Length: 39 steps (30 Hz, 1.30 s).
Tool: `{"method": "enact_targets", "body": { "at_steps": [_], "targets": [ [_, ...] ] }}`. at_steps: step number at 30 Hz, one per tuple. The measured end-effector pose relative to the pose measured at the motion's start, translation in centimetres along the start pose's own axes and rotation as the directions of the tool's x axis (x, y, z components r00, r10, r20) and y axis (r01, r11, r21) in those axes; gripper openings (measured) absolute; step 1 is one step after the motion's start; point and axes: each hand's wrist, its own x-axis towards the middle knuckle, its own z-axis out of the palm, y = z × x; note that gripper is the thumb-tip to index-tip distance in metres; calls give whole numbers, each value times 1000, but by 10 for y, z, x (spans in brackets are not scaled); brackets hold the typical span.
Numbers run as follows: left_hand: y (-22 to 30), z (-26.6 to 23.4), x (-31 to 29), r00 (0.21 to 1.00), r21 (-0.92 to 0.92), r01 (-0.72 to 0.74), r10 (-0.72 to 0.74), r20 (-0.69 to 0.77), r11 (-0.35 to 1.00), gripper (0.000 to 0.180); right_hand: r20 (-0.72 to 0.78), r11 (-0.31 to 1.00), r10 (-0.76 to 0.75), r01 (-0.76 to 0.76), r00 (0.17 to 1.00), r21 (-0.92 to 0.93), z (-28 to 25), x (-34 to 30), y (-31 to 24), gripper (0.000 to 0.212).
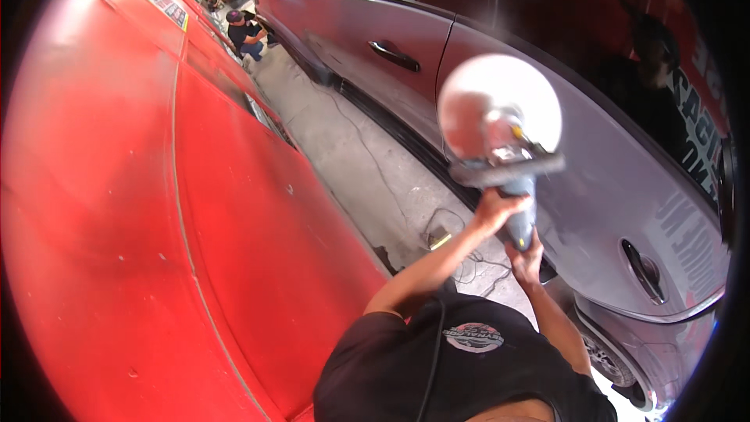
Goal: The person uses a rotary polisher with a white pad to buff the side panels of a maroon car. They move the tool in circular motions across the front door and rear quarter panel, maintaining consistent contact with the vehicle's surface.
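Note:
Both hands hold a grey power polisher [519, 223] in front of the side of a grey car [547, 227]. My left hand [500, 209] is wrapped round the body just behind the head, and my right hand [526, 258] grips its rear end. The round white pad [461, 113] is smeared by motion and lies over the door area; whether it touches the panel I cannot tell. A dark bar-shaped part [539, 166] crosses the tool below the pad. Black door handles [394, 55] sit to the left and lower right of the tool.
A large red panel [101, 187] fills the left side, close to my left arm. Between it and the car runs a narrow concrete floor [312, 117], with a dark cord [469, 266] looped near my feet. Another person [246, 33] crouches by the car's far end.

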Motion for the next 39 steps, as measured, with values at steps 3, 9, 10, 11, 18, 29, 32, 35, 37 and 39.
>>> {"method": "enact_targets", "body": {
  "at_steps": [3,9,10,11,18,29,32,35,37,39],
  "targets": [
    [-42,32,-40,976,139,-8,-23,217,990,46,-51,985,158,-154,986,76,-38,-61,30,49],
    [-30,45,-32,917,99,21,-58,394,995,42,-160,868,311,-212,937,449,-30,-79,92,34],
    [-27,32,-22,901,116,39,-85,426,993,40,-268,915,292,-186,918,359,-19,-67,115,37],
    [-41,-5,-11,940,172,72,-125,317,982,38,-53,947,220,-201,974,250,0,-41,84,40],
    [34,-128,97,978,47,-166,170,-123,985,53,71,966,-16,34,997,-255,106,110,0,65],
    [-26,-39,22,996,-21,-71,70,-48,997,50,91,908,199,-149,976,-391,-1,32,-4,84],
    [-96,14,-40,993,103,85,-92,67,991,47,-36,954,177,-180,984,-240,-66,-49,75,64],
    [-121,50,-79,951,180,162,-202,234,970,45,-64,984,107,-115,992,-136,-100,-106,92,45],
    [-117,54,-82,929,213,164,-223,294,963,44,-60,972,74,-86,995,-219,-103,-125,110,24],
    [-108,39,-73,929,233,161,-227,291,959,43,-88,938,-75,41,993,-344,-87,-110,110,31]
  ]
}}
